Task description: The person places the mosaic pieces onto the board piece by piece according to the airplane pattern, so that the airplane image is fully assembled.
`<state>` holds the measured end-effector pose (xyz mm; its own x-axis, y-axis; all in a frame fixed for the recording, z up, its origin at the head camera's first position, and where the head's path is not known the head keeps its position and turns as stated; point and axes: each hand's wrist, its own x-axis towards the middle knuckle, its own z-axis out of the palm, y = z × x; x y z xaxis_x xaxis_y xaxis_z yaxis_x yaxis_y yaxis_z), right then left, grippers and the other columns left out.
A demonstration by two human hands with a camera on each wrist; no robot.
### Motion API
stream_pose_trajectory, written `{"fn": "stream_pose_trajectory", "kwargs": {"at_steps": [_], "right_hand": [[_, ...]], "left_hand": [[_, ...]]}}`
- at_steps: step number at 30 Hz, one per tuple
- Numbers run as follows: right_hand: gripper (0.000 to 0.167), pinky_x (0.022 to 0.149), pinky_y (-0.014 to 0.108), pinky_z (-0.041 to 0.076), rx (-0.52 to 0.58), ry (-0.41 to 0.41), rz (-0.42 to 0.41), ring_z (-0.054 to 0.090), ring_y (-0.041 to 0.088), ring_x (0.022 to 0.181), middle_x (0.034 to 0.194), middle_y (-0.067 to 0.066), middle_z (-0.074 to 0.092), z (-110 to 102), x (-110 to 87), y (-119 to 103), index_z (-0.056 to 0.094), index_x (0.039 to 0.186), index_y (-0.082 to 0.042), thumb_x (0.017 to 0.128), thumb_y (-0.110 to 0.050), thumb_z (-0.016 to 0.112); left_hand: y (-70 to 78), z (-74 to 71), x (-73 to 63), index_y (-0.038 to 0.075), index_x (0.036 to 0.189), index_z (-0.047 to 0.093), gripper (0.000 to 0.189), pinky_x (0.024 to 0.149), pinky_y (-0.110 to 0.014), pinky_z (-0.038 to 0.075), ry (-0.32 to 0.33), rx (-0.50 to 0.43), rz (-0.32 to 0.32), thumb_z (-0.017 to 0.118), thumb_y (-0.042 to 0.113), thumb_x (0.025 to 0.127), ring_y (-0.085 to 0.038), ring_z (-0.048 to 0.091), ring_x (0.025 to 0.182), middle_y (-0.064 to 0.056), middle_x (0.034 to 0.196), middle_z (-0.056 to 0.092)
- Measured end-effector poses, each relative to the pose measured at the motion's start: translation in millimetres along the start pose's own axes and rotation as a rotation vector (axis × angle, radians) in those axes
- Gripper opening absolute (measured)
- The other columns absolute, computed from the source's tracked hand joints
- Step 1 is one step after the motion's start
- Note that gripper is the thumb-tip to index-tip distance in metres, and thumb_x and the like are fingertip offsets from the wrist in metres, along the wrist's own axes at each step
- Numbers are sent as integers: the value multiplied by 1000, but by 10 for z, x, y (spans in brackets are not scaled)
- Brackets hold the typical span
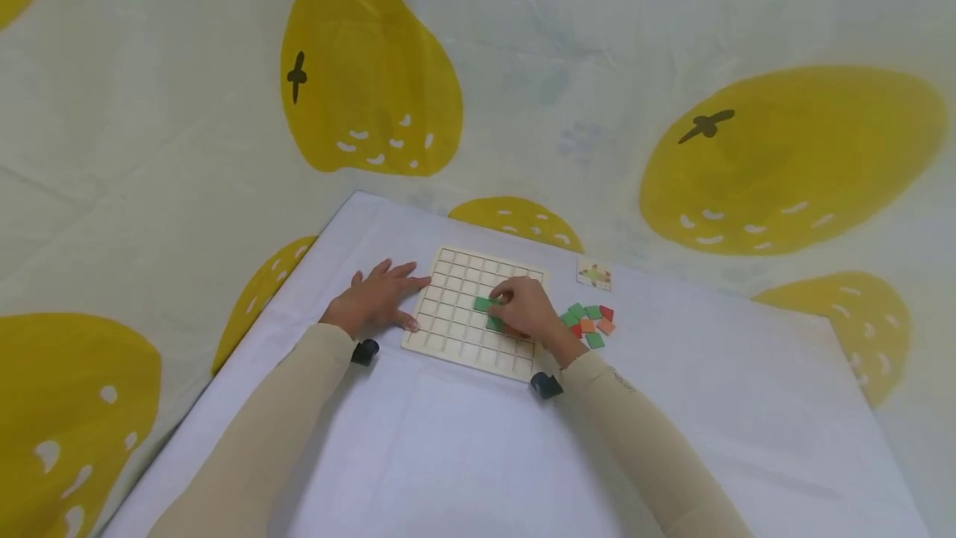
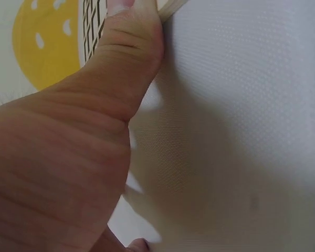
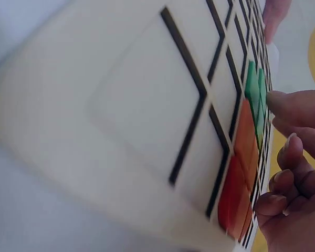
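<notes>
A pale wooden grid board [image 1: 456, 305] lies on the white cloth. My left hand [image 1: 377, 299] is spread at its left edge, with the fingertips and thumb [image 2: 128, 47] resting on the rim. Over the right half of the board is my right hand [image 1: 526, 307]. Its thumb and index finger pinch at a green tile [image 3: 260, 102] on the grid, while the other fingers stay curled. Beside it are another green tile [image 3: 250, 79], orange tiles [image 3: 244, 139] and red tiles [image 3: 232, 191] in the grid cells, partly hidden by the hand in the head view.
Several loose green, red and orange tiles [image 1: 590, 324] lie right of the board. Behind them is a small square pattern card [image 1: 593, 274]. A backdrop with yellow fruit prints [image 1: 373, 81] rises behind the table's far edge.
</notes>
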<state>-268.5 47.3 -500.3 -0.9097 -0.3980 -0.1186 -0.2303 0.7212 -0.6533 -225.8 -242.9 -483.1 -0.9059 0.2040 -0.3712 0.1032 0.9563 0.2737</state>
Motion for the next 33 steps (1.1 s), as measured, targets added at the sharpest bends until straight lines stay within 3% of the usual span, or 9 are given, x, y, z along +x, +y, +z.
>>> {"fn": "stream_pose_trajectory", "kwargs": {"at_steps": [4,7,15,22,33], "right_hand": [[18,66,28,47,34,20,-50,57,18,72,85,5,66,-93,-11,112,81,107,-11,91,-18,79],[17,69,28,47,40,18,-52,57,18,78,86,5,69,-186,-34,161,82,105,-11,90,-17,79],[15,52,31,54,93,-51,137,64,31,61,104,10,67,-423,-144,288,82,107,-17,94,-21,77],[15,75,28,51,16,-12,152,58,25,96,105,8,72,-585,-215,474,83,105,-16,93,-22,78],[19,85,35,62,-38,-66,172,68,23,93,109,8,78,-899,-411,825,81,112,-13,95,-20,76]], "left_hand": [[-8,-14,14,40,164,31,96,122,-80,11,-5,13,-10,81,55,84,-44,4,164,-2,178,14],[-4,-38,23,39,163,31,96,121,-81,13,-12,15,-19,82,54,83,-45,5,163,-3,178,14],[33,-92,30,38,163,34,96,121,-81,13,-32,-17,-43,85,50,82,-45,6,163,-4,177,17],[54,-77,32,37,162,35,96,122,-80,11,-34,-39,-54,86,48,82,-44,5,164,-4,177,17],[64,-34,53,38,162,36,96,121,-81,9,-21,-67,-48,87,47,80,-44,4,164,-4,177,18]]}}
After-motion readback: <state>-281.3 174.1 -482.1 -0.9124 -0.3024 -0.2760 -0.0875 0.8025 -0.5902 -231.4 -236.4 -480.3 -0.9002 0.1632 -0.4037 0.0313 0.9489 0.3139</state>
